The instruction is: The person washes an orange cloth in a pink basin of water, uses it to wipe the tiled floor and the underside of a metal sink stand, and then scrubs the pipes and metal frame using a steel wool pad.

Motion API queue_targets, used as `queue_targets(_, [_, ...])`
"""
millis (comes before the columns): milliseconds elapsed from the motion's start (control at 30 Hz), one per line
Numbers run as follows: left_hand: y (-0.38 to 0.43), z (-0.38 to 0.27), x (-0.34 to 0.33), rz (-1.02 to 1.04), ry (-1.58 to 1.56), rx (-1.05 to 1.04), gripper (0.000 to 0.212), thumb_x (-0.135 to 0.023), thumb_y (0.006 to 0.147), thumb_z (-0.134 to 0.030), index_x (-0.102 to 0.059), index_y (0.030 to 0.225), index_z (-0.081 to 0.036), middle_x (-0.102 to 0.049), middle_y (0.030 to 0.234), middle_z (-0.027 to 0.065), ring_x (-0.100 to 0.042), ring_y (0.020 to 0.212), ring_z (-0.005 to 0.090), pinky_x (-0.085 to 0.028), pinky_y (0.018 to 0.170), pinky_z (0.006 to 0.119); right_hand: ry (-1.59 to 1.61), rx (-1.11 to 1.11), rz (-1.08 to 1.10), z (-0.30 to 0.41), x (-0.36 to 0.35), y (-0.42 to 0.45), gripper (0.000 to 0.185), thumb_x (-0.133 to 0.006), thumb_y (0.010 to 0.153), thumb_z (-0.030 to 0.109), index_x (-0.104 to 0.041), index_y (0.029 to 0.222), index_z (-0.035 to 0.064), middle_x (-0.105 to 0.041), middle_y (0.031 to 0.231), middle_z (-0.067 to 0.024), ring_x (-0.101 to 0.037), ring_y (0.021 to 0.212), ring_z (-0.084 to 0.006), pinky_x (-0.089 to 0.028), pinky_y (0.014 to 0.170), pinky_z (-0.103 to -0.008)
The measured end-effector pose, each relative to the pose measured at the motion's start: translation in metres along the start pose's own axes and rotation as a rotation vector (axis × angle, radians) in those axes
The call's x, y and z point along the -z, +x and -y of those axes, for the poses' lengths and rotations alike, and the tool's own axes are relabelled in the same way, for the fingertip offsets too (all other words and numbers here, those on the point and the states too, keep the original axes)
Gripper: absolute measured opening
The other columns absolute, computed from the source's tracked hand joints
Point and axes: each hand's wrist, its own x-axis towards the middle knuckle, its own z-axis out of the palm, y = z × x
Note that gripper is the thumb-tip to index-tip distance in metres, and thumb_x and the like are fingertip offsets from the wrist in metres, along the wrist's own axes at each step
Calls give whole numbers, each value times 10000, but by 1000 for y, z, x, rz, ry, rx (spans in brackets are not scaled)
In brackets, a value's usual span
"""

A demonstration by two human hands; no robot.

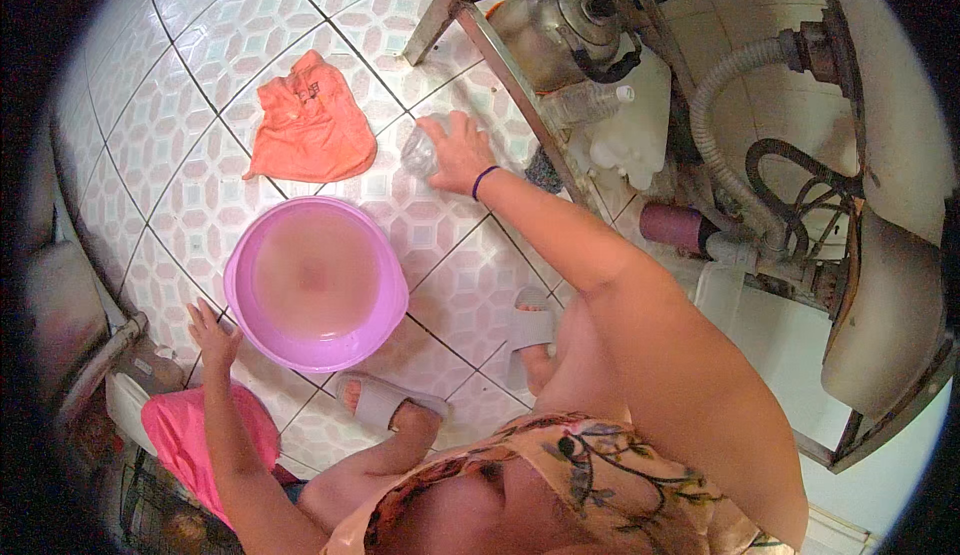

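My right hand [459, 154] reaches down at the upper middle, with its fingers and thumb curled around a clear plastic container [417, 148], probably a bottle, low over the tiled floor. The hand hides much of that container. To its left an orange cloth [315, 124] lies crumpled flat on the tiles. A purple plastic basin [318, 358] stands below the cloth, holding cloudy brownish water [315, 274]. Beside the basin's left rim is my left hand [215, 336], empty, its fingers apart.
A metal-legged stand [517, 79] is at the right, with a metal kettle [559, 30], a clear bottle [589, 103] and a grey corrugated drain hose [709, 90] under it. Pink fabric [180, 435] lies under my left forearm. My slippered feet [382, 401] are below the basin.
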Motion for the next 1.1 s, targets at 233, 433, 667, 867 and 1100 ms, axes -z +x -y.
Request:
queue_targets(233, [-2, 22, -19, -41, 23, -39, 1095, -745, 638, -384, -34, 1400, -50, -27, 1426, 269, -128, 1307, 419, -122, 1065, 500, 380, 442, -244, 65, 102, -45, 823, -747, 527, 196, -355, 1250, 195, -347, 1126, -236, -404, 1023, -415, -399, 822, -483])
queue_targets(433, [-4, -5, -2, 8, -2, 32, 1092, -751, 636, -360, -30, 1404, -71, -20, 1428, 264, -115, 1303, 438, -132, 1068, 495, 0, 281, -399, 23, 216, -103, 847, -766, 464, 160, -426, 1238, 203, -370, 1182, -228, -386, 1091, -399, -361, 900, -448])
queue_targets(667, [-2, -11, -4, -15, -79, 45, 1062, -752, 653, -255, -19, 1412, -134, 3, 1459, 181, -112, 1299, 456, -170, 1066, 495, -337, -193, -276, -109, 176, -101, 877, -753, 515, 188, -335, 1285, 197, -344, 1239, -253, -357, 1127, -433, -341, 938, -470])
queue_targets(867, [-6, 3, -1, -9, -37, 67, 1062, -755, 647, -240, -26, 1411, -119, 3, 1453, 195, -114, 1306, 437, -156, 1070, 492, -90, -872, -75, -177, 132, -88, 976, -777, 593, 292, -177, 1360, 230, -213, 1369, -228, -277, 1238, -409, -314, 965, -528])
queue_targets(1100, [-4, 36, -20, -35, 69, -13, 1056, -737, 653, -233, -13, 1396, -33, -37, 1412, 297, -146, 1301, 429, -145, 1053, 516, 2, -916, -144, -254, 128, -40, 1040, -768, 613, 357, -115, 1400, 169, -220, 1376, -255, -236, 1266, -397, -269, 1003, -515])
